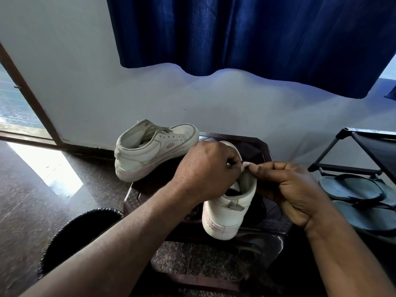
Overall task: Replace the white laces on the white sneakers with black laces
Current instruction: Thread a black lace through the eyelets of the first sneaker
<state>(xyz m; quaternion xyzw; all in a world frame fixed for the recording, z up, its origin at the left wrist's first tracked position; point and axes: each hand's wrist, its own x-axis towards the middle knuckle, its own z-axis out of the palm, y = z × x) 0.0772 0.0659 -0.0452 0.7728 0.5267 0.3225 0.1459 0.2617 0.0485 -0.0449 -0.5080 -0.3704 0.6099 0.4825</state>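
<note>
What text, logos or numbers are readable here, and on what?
No text can be read.
Far sneaker, oval side patch: too blurred to read.
Far sneaker, dark mark on the tongue: too small to read.
Near sneaker, stool, sandals: no text shows.

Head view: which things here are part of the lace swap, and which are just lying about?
Job: near sneaker, far sneaker, left hand, right hand, stool under them.
Lying about: sandals, black rack, blue curtain.
</note>
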